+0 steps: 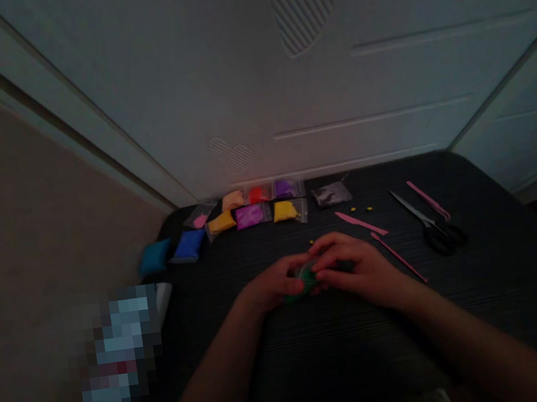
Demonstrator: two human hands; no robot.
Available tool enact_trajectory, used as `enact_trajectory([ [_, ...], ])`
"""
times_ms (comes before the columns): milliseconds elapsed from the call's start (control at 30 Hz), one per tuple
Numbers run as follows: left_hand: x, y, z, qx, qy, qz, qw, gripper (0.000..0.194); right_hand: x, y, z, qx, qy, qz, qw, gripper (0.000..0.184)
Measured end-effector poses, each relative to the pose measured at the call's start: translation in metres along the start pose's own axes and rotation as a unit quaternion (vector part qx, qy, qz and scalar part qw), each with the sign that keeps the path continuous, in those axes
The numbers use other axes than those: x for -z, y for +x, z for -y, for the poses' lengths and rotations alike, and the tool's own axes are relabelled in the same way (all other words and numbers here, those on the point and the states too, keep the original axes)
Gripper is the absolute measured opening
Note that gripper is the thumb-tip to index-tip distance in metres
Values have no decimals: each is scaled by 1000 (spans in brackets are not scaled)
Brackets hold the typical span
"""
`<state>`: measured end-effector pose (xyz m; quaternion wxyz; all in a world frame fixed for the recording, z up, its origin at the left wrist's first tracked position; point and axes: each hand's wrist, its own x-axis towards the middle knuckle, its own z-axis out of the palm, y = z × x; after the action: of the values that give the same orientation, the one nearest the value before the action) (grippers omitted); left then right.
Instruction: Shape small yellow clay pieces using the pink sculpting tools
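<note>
Near the middle of the dark table, my left hand (274, 282) is closed around a small clear bag of green clay (308, 277). The fingers of my right hand (359, 268) pinch the upper right part of the same bag, partly hiding it. Just beyond the hands lies a tiny yellow piece (311, 242). Beside my right hand rest a thin pink modelling tool (398, 256) and a pink plastic knife (361, 223).
Bags of coloured clay, such as a yellow one (285, 210) and a blue one (188, 246), line the table's back left. Black-handled scissors (427, 223) and pink tweezers (427, 200) lie at the right. A white panel (241, 66) rises behind the table (496, 276).
</note>
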<state>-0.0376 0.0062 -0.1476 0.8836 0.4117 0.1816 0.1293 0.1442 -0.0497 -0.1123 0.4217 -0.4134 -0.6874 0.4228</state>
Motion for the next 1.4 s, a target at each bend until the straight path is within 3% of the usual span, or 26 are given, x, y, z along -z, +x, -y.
enact_trajectory([
  [333, 2, -2, -1, 5, 23, -3, 1000, 61, 1, 1, 0, -17, -33, 27, 999, 18],
  [533, 2, 0, 0, 10, 62, 12, 998, 51, 1, 1, -1, -23, 1, 76, 997, 11],
  [633, 2, 1, 0, 27, 76, 35, 996, 53, -1, 0, -1, -25, -7, 57, 998, 5],
  [733, 1, 0, -3, 53, 89, 51, 993, 63, -4, -1, -4, -40, -10, -7, 999, 28],
  [833, 0, -2, -5, 59, 117, 60, 990, 66, -6, -1, -7, -102, 54, 21, 993, 55],
  [1033, -5, -1, -5, 73, 171, 76, 980, 61, -9, 0, -9, -170, 212, 169, 947, 46],
  [1167, -8, 1, -4, 65, 179, 82, 978, 58, -13, 0, -12, -203, 269, 155, 929, 53],
  [1400, -15, 1, -9, 96, 209, 76, 970, 45, -12, -1, -18, -186, 198, 110, 956, 75],
])
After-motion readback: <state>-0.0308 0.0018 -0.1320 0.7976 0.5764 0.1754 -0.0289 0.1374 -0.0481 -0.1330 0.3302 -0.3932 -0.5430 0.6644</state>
